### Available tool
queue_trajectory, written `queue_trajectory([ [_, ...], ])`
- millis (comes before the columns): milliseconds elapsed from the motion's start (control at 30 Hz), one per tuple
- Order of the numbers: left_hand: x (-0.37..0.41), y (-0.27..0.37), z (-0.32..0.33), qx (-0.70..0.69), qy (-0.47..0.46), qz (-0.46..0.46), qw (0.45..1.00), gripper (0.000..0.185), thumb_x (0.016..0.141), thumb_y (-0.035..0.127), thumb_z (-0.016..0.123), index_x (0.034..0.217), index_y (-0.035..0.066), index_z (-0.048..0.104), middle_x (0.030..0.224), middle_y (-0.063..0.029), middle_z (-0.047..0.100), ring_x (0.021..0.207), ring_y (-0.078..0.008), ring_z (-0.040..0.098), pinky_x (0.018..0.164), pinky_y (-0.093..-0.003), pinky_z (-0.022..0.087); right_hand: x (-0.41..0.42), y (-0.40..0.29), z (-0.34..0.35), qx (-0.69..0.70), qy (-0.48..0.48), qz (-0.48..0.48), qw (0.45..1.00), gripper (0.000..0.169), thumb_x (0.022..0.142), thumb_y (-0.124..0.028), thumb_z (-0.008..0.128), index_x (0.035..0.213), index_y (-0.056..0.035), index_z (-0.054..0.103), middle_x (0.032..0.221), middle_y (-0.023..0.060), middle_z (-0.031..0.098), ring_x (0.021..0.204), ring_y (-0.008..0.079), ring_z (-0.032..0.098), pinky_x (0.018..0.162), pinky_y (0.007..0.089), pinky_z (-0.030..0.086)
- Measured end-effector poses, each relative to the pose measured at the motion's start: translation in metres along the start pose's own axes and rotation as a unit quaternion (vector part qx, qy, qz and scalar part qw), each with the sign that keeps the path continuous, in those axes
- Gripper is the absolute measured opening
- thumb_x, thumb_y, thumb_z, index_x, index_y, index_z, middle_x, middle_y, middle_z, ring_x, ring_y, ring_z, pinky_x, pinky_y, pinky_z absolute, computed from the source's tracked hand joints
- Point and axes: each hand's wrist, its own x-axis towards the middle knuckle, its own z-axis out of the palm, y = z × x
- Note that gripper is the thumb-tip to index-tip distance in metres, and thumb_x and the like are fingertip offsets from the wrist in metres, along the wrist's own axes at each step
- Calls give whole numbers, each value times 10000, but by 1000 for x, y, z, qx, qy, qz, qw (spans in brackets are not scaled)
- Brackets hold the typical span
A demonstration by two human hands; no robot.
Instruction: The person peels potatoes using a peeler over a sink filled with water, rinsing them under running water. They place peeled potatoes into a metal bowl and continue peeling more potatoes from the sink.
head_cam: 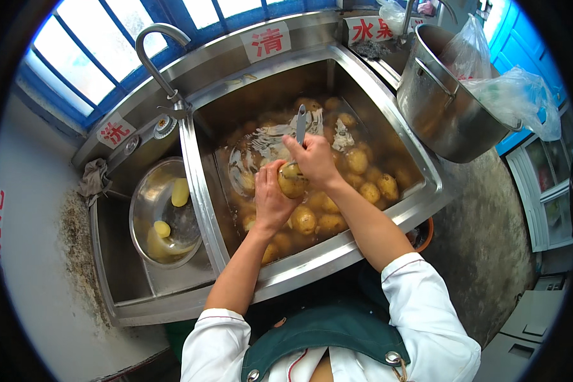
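Note:
My left hand (273, 198) holds a potato (292, 181) above the water in the large steel sink basin (387, 95). My right hand (315, 160) grips a peeler (301, 124), its grey handle end pointing up and its working end against the potato. Many unpeeled potatoes (304, 219) lie in the brownish water beneath and around both hands. In the smaller basin at the left, a round steel bowl (138, 238) holds water and peeled yellow potatoes (180, 192).
A curved steel faucet (160, 28) rises behind the divider between the basins. A large steel pot (451, 114) with plastic bags stands at the right. A grey cloth (94, 176) hangs at the left corner. An orange-rimmed container (427, 236) is below the sink's front right edge.

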Motion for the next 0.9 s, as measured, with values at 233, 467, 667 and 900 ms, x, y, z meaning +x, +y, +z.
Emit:
queue_trajectory([
  [233,5,12,-8,-267,-51,-168,948,693,659,160,833,1245,69,473,1167,-118,535,1083,-293,530,912,-418,460,34,36,-47,164,133,139,968,412,917,-332,679,627,-81,530,558,-6,523,467,87,462,437,276,335],
  [467,-1,-3,-10,-563,-203,-317,736,583,804,125,718,1301,70,418,1165,-69,533,1019,-186,577,828,-392,550,2,-2,-12,170,49,91,980,389,916,-354,675,661,-81,561,568,-23,526,488,55,446,451,248,338],
  [667,3,4,-19,-544,-240,-328,734,753,780,84,687,1422,173,303,1162,-49,539,1004,-216,602,854,-414,568,-1,0,-5,-5,71,12,997,372,904,-273,637,643,-12,590,553,14,561,549,71,490,500,289,394],
  [900,-1,-8,-3,-621,-277,-339,650,798,765,5,664,1448,180,290,1232,-75,514,1020,-232,603,826,-411,574,31,41,-15,-106,205,11,973,348,872,-276,614,671,7,597,564,152,575,523,225,560,559,388,450],
])
